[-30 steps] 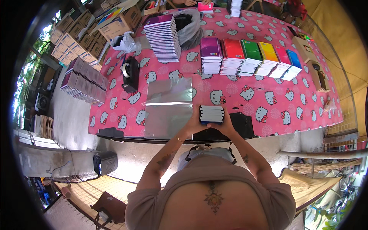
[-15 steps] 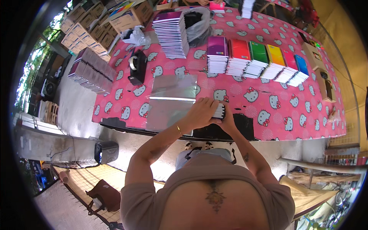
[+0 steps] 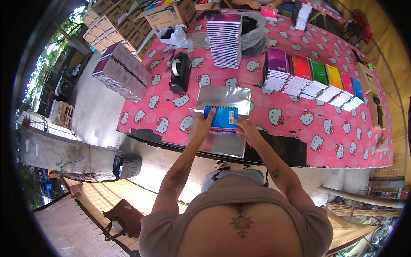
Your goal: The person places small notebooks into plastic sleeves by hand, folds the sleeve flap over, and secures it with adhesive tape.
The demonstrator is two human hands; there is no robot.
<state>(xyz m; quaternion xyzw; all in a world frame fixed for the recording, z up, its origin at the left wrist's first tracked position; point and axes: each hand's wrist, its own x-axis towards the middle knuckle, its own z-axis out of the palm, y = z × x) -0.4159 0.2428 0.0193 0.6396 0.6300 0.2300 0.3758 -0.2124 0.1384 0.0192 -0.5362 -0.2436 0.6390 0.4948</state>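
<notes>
Head view: two hands hold a blue notebook over a silvery bag on a pink table.

The left hand (image 3: 200,128) grips the notebook (image 3: 221,118) at its 9 o'clock edge, fingers curled onto the cover; the right hand (image 3: 248,128) pinches its corner at 4 o'clock. The notebook, spiral-bound with a pale label, lies flat on the bag (image 3: 222,100), which sits at the near edge of the table (image 3: 299,128). At 10 o'clock from the notebook stands a black tape dispenser (image 3: 180,73). At 12 o'clock rises a tall stack (image 3: 224,39) of notebooks, with a clear plastic sack (image 3: 254,32) just beside it. At 2 o'clock runs a row (image 3: 314,79) of stacks in purple, red, green, yellow and blue. Far out at 10 o'clock, another pile (image 3: 122,70) lies off the table's end, with cardboard boxes (image 3: 115,21) beyond it.
</notes>
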